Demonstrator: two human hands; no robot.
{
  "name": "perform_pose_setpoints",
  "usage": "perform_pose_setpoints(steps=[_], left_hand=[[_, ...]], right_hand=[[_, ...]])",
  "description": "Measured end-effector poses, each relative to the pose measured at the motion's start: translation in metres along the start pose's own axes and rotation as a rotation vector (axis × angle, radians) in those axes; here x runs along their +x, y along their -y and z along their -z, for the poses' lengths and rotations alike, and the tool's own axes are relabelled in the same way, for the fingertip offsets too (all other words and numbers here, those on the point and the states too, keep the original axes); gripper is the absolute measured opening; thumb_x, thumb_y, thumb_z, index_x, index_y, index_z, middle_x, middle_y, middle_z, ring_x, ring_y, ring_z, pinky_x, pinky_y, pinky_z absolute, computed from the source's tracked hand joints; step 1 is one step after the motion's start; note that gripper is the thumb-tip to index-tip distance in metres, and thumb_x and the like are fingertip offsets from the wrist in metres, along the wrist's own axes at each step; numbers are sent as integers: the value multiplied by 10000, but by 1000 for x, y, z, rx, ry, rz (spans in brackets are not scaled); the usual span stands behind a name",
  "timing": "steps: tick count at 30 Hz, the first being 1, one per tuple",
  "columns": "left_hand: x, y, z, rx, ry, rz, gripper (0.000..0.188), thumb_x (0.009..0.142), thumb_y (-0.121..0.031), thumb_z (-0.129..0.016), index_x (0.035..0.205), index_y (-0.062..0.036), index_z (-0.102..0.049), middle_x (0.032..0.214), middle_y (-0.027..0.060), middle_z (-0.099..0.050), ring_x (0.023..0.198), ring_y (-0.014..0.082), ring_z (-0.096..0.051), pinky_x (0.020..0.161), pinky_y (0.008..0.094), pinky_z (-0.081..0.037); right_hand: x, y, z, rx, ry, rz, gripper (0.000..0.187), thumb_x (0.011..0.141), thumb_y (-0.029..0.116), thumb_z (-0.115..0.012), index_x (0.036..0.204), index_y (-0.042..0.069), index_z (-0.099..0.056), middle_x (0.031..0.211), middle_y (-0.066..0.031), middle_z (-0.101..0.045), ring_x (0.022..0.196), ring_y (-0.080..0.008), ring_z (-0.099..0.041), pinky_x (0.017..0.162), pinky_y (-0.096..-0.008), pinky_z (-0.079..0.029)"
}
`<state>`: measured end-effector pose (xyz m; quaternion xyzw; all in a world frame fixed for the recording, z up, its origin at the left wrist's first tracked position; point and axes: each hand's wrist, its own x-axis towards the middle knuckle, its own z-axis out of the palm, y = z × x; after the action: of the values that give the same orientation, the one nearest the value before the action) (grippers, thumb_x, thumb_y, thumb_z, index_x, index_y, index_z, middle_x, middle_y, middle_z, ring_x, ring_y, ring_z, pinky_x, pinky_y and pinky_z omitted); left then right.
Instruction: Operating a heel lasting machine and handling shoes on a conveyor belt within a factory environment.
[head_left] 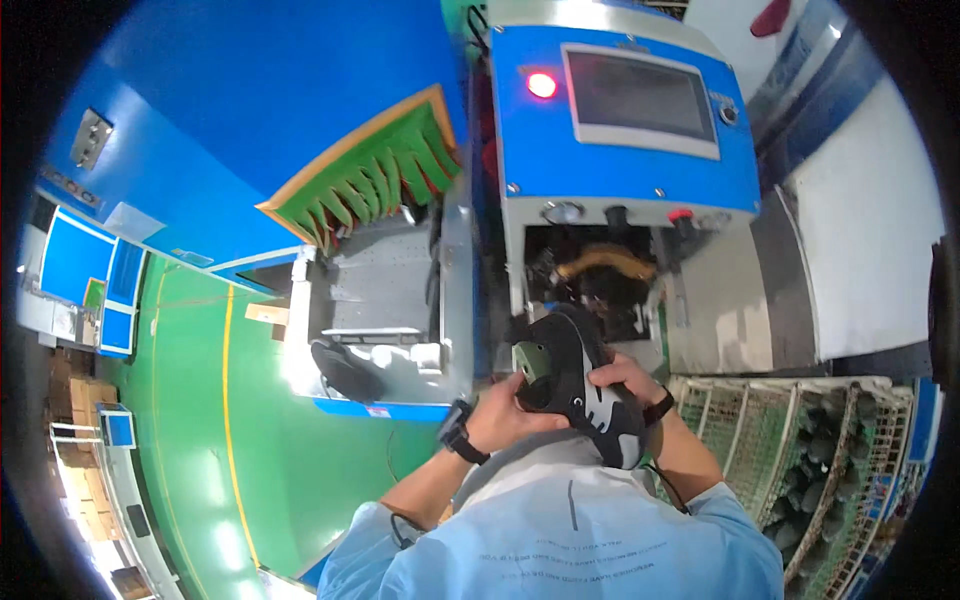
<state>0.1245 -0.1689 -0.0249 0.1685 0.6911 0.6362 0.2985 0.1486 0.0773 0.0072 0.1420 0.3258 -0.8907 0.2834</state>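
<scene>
Between my two hands is a black shoe [570, 345] with white and grey patches, held in front of my chest. A green shoe last [534, 362] sticks out of its opening on the left side. My left hand [505, 415] grips the shoe near the last, its thumb lying along the lower edge. On the other side my right hand [630, 380] is closed on the shoe, thumb on top; several of its fingers are hidden beneath. Just beyond the shoe is the dark opening of a blue and white machine [535, 150].
The machine has a screen [640, 100], a lit red lamp [541, 84] and knobs under its panel. Left of it, a conveyor [380, 295] runs under a green strip curtain [375, 180]; a dark shoe-like item [345, 372] lies at its near end. A wire rack [740, 430] holds dark pieces at right.
</scene>
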Motion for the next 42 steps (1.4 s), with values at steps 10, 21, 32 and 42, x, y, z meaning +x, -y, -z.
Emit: perform_pose_setpoints(steps=[10,21,32,42], left_hand=[[2,-46,-48,-220,374,295,348,911,-240,-713,630,-61,-611,571,-26,-523,542,59,-445,507,265,-356],[77,53,-23,20,13,390,357,943,-321,-628,846,9,-723,658,39,-637,626,117,-584,611,294,-458],[104,95,7,-286,17,461,316,974,-302,-606,928,-11,-718,728,36,-653,650,117,-584,613,269,-452],[103,76,0,-53,264,394,343,928,-312,-583,860,5,-695,734,103,-676,686,194,-638,660,337,-500]], right_hand=[[-54,-34,107,-158,-550,455,555,881,46,-660,1414,62,-506,1161,-59,-643,943,-117,-603,830,-250,-490],[25,32,38,-1746,-943,409,866,775,194,-774,1537,256,-369,1082,-232,-594,983,-414,-628,845,-448,-526],[80,36,58,-2005,-1097,352,809,840,337,-703,1541,252,-309,1320,-357,-461,1005,-516,-604,806,-541,-544],[62,10,54,-1964,-1190,715,853,886,379,-695,1579,178,-240,1207,-354,-488,923,-541,-586,714,-533,-518]])
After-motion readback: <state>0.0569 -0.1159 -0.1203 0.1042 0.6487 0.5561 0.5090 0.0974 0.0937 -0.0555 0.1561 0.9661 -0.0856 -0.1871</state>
